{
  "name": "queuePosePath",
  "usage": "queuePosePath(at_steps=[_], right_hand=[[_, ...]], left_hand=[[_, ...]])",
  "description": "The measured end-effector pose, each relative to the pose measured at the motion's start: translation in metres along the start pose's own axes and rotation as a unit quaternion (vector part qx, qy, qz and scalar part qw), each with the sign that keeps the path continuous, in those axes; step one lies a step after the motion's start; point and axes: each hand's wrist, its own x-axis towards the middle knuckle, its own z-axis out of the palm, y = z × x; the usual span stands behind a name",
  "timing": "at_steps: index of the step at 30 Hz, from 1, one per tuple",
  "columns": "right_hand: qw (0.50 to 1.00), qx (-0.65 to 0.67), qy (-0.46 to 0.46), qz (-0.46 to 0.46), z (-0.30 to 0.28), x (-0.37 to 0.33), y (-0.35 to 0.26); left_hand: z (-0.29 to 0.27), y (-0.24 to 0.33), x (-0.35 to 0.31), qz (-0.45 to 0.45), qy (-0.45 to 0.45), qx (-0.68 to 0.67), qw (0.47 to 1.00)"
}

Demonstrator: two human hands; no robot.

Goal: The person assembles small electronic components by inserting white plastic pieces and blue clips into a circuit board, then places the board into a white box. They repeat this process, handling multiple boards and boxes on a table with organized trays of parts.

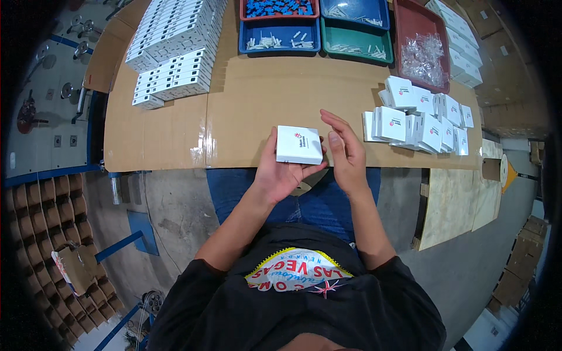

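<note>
A flat white square box [299,145] with a small printed mark rests in my left hand [272,175], whose fingers wrap its left side and underside near the table's front edge. Just right of the box, my right hand [346,155] is raised with its fingers stretched out and nothing in them. A small gap shows between that hand and the box. Further right on the cardboard-covered table [252,93] lies a loose group of similar white square boxes [429,130], some stacked or leaning on one another.
Tall stacks of white units [175,47] stand at the back left. Along the back are a blue tray [280,52] and a green tray [357,57] of small white parts, a tray of blue and red pieces [280,8], and a dark red tray [430,85] of clear plastic pieces.
</note>
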Motion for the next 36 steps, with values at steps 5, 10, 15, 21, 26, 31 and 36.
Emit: queuePosePath(at_steps=[5,10,15,21,26,31,36], right_hand=[[0.980,-0.141,-0.090,-0.108,0.007,0.001,-0.011],[0.951,-0.222,-0.141,-0.162,0.012,0.002,-0.003],[0.964,-0.172,-0.148,-0.139,0.015,0.000,0.009],[0.969,-0.146,-0.136,-0.147,0.015,0.000,0.010],[0.974,-0.114,-0.136,-0.143,0.016,-0.001,0.011],[0.966,-0.141,-0.117,-0.180,0.015,0.001,0.017],[0.967,-0.140,-0.107,-0.182,0.014,-0.001,0.018]], left_hand=[[-0.004,-0.006,0.000,0.031,0.087,0.112,0.989],[0.009,-0.012,-0.001,0.065,0.127,0.179,0.974],[0.022,-0.016,-0.006,0.065,0.110,0.193,0.973],[0.033,-0.025,-0.010,0.066,0.111,0.202,0.971],[0.029,-0.028,-0.011,0.058,0.122,0.210,0.968],[0.025,-0.026,-0.013,0.043,0.096,0.229,0.968],[0.025,-0.034,-0.010,0.086,0.101,0.231,0.964]])
